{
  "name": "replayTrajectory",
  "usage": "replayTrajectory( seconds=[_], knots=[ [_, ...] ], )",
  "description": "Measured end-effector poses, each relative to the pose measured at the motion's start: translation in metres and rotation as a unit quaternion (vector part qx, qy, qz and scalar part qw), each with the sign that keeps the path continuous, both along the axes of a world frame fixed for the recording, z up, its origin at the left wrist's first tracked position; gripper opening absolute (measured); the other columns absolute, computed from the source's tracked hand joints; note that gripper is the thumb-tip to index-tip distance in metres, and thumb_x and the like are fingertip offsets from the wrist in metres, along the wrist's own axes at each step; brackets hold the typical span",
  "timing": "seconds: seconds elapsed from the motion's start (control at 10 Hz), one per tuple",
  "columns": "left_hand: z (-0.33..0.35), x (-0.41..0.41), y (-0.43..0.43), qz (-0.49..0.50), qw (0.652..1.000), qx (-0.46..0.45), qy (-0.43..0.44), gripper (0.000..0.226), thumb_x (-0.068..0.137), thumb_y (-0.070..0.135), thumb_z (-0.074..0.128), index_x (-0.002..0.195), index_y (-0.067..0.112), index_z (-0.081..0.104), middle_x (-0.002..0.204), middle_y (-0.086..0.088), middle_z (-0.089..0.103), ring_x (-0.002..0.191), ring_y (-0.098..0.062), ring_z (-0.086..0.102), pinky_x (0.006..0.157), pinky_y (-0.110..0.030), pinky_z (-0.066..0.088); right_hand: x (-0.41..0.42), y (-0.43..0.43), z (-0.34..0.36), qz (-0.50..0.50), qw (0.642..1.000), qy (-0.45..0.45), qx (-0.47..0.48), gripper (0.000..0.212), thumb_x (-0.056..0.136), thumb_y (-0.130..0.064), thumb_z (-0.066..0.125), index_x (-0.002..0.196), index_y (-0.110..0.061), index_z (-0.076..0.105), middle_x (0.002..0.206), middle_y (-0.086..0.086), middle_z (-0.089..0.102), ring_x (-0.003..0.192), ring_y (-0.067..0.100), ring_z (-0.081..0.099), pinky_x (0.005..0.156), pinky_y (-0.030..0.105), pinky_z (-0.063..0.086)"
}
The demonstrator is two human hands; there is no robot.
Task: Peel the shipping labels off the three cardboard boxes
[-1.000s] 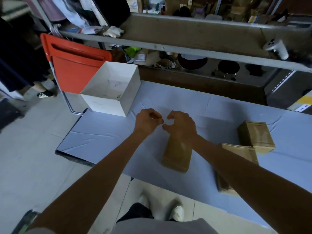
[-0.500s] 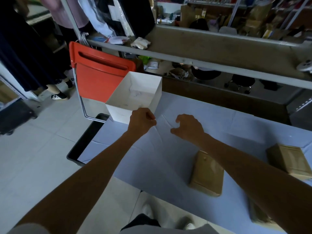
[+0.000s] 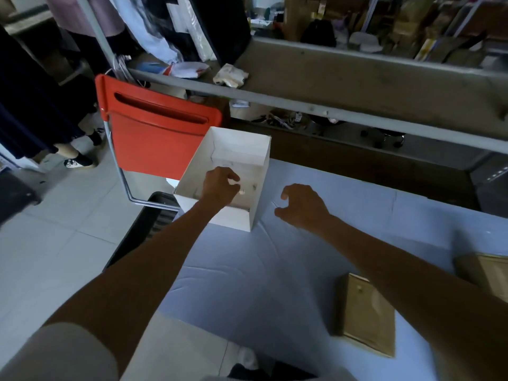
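Observation:
My left hand (image 3: 220,185) reaches into the open white box (image 3: 262,160) at the table's far left corner, fingers curled, pinching a small pale label scrap (image 3: 242,191) at its fingertips. Just right of that box, my right hand (image 3: 301,206) hovers over the blue cloth with fingers loosely curled and nothing in it. A brown cardboard box (image 3: 365,317) lies flat near the front edge, under my right forearm. A second cardboard box (image 3: 492,273) shows at the right edge, partly cut off. My arm hides any third box.
The table (image 3: 247,270) is covered in pale blue cloth. A red folding chair (image 3: 154,133) stands behind the white box, off the left corner. A grey rail and cluttered shelf (image 3: 357,78) run along the far side. A dark bin (image 3: 148,224) sits on the floor beside the table.
My left hand has moved away from my right hand, left and forward into the white box. My right hand has let go and hangs over the cloth. The view has swung left.

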State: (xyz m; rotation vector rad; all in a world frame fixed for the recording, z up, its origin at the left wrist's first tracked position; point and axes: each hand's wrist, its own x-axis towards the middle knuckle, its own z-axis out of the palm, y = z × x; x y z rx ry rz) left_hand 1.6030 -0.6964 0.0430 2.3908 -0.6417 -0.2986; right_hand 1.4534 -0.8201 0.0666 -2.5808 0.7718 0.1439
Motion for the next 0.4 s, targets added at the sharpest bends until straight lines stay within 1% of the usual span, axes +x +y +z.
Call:
replayTrajectory(
  seconds=[0.1, 0.2, 0.3, 0.4],
  knots=[
    [-0.006, 0.012, -0.007, -0.017, 1.000, 0.011, 0.004, 0.023, 0.081, 0.015, 0.069, 0.104, 0.012, 0.071, 0.122, -0.005, 0.065, 0.105, -0.020, 0.062, 0.094, -0.025, 0.043, 0.009, -0.009, -0.003, -0.001, 1.000, 0.000, -0.004, 0.037, 0.086, -0.032, 0.063, 0.114, -0.009, 0.058, 0.119, 0.006, 0.060, 0.110, 0.021, 0.056, 0.088, 0.027, 0.042],
    [-0.008, 0.017, -0.010, -0.045, 0.999, 0.024, 0.018, 0.027, 0.081, 0.019, 0.072, 0.106, 0.011, 0.069, 0.119, -0.005, 0.067, 0.105, -0.020, 0.063, 0.091, -0.023, 0.041, 0.014, -0.018, -0.005, -0.009, 1.000, 0.011, -0.004, 0.039, 0.086, -0.035, 0.063, 0.116, -0.011, 0.058, 0.120, 0.005, 0.060, 0.111, 0.021, 0.056, 0.087, 0.027, 0.040],
    [-0.008, 0.017, -0.014, -0.052, 0.998, 0.024, 0.027, 0.028, 0.082, 0.019, 0.070, 0.107, 0.009, 0.069, 0.118, -0.007, 0.067, 0.105, -0.020, 0.063, 0.094, -0.026, 0.043, 0.015, -0.024, -0.008, -0.013, 1.000, 0.006, -0.011, 0.040, 0.085, -0.037, 0.062, 0.116, -0.012, 0.058, 0.121, 0.005, 0.060, 0.111, 0.021, 0.056, 0.083, 0.025, 0.036],
    [-0.005, 0.013, -0.019, -0.052, 0.998, 0.020, 0.043, 0.026, 0.083, 0.018, 0.068, 0.106, 0.008, 0.069, 0.116, -0.007, 0.068, 0.103, -0.021, 0.064, 0.097, -0.029, 0.045, 0.013, -0.028, -0.007, -0.026, 1.000, 0.005, -0.008, 0.042, 0.084, -0.038, 0.063, 0.117, -0.012, 0.058, 0.121, 0.005, 0.061, 0.111, 0.021, 0.057, 0.083, 0.027, 0.038]
  ],
)
